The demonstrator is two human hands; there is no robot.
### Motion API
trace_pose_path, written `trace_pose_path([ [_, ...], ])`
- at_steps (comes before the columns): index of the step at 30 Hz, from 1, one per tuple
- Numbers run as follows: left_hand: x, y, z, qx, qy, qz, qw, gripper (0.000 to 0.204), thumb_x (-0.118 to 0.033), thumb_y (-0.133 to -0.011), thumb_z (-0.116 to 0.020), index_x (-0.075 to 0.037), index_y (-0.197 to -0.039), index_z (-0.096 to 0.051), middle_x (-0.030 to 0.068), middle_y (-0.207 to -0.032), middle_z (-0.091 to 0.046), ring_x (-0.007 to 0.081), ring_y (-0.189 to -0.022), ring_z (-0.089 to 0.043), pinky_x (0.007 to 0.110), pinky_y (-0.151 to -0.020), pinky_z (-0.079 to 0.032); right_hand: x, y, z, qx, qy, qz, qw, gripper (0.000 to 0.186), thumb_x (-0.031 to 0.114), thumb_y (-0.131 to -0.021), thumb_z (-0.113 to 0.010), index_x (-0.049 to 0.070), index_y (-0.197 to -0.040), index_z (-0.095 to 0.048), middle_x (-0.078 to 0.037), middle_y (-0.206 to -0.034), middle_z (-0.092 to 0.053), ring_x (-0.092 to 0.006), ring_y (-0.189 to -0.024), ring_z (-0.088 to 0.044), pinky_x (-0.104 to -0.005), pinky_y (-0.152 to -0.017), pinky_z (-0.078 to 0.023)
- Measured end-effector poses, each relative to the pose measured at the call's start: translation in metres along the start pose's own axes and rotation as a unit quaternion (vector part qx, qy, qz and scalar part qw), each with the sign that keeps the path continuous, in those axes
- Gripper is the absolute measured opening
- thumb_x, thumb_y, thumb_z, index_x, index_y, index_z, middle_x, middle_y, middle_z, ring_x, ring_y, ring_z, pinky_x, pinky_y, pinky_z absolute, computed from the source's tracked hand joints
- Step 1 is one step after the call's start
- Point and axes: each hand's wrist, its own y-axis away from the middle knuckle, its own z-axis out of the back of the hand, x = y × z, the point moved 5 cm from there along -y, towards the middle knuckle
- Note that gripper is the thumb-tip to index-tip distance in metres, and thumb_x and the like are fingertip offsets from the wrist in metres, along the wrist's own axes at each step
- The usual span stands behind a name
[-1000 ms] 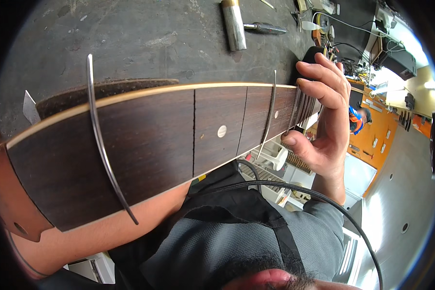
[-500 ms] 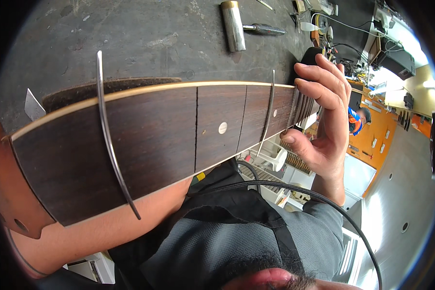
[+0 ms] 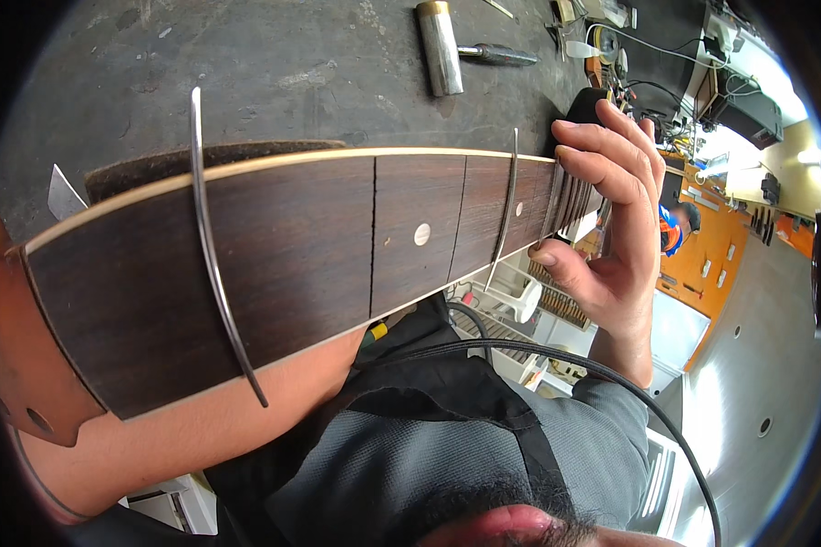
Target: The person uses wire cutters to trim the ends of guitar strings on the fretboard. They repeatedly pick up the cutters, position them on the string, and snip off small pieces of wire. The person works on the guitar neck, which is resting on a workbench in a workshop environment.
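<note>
A guitar neck (image 3: 306, 228) with a dark wooden fretboard, pale edge binding and round white dot inlays stretches across the view. One loose, curved fret wire (image 3: 212, 255) lies across its wide left end, overhanging both edges. Farther right, a second fret wire (image 3: 507, 201) lies crosswise and also overhangs. My right hand (image 3: 616, 210) is closed around the narrower right part, fingertips at the far edge and thumb at the near edge, beside several closely spaced frets (image 3: 573, 202). My left forearm (image 3: 274, 401) passes beneath the neck; the left hand itself is hidden.
A metal-headed hammer (image 3: 441, 50) lies on the dark workbench (image 3: 246, 73). Beyond the neck's left end rests a brown fuzzy pad (image 3: 123, 180). A black cable (image 3: 602, 365) crosses my apron. Tools crowd the upper right; another person (image 3: 673, 226) stands far off.
The neck's left end has shifted slightly upward and to the right, carrying the loose fret wire with it. My right hand stays nearly in place on the neck.
</note>
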Motion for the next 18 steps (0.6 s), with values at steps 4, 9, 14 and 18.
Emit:
trace_pose_path([
  [4, 0.000, 0.001, 0.001, 0.001, 0.000, 0.000, 1.000, 0.092, -0.003, -0.086, -0.067, 0.011, -0.169, -0.028, 0.0320, -0.104, -0.070, 0.0443, -0.095, -0.072, 0.049, -0.093, -0.057, 0.002, 0.000, 0.002, 0.008, 0.020, 0.000, 1.000, 0.077, 0.066, -0.088, -0.083, 0.005, -0.135, -0.072, -0.014, -0.145, -0.071, -0.0399, -0.154, -0.050, -0.0604, -0.132, -0.021],
  [9, -0.001, 0.000, 0.003, 0.002, -0.004, 0.000, 1.000, 0.092, -0.003, -0.086, -0.067, 0.011, -0.169, -0.027, 0.0320, -0.104, -0.070, 0.0442, -0.095, -0.072, 0.049, -0.092, -0.057, 0.004, -0.002, 0.005, 0.018, 0.033, -0.010, 0.999, 0.076, 0.065, -0.087, -0.084, 0.007, -0.134, -0.073, -0.013, -0.143, -0.072, -0.0397, -0.154, -0.050, -0.0602, -0.132, -0.021],
  [14, 0.000, 0.000, 0.004, 0.001, -0.007, 0.001, 1.000, 0.093, -0.003, -0.086, -0.067, 0.011, -0.169, -0.027, 0.0320, -0.104, -0.070, 0.0442, -0.095, -0.072, 0.049, -0.092, -0.057, 0.009, -0.007, 0.009, 0.020, 0.059, -0.003, 0.998, 0.069, 0.059, -0.089, -0.084, 0.007, -0.134, -0.073, -0.011, -0.139, -0.074, -0.0402, -0.153, -0.050, -0.0617, -0.133, -0.020],
  [18, 0.000, 0.000, 0.006, 0.002, -0.016, 0.006, 1.000, 0.093, -0.003, -0.086, -0.067, 0.011, -0.169, -0.027, 0.0319, -0.104, -0.070, 0.0442, -0.095, -0.072, 0.049, -0.092, -0.057, 0.014, -0.010, 0.014, 0.028, 0.078, -0.003, 0.997, 0.064, 0.051, -0.087, -0.085, 0.008, -0.133, -0.074, -0.011, -0.138, -0.073, -0.0405, -0.154, -0.050, -0.0631, -0.133, -0.020],
])
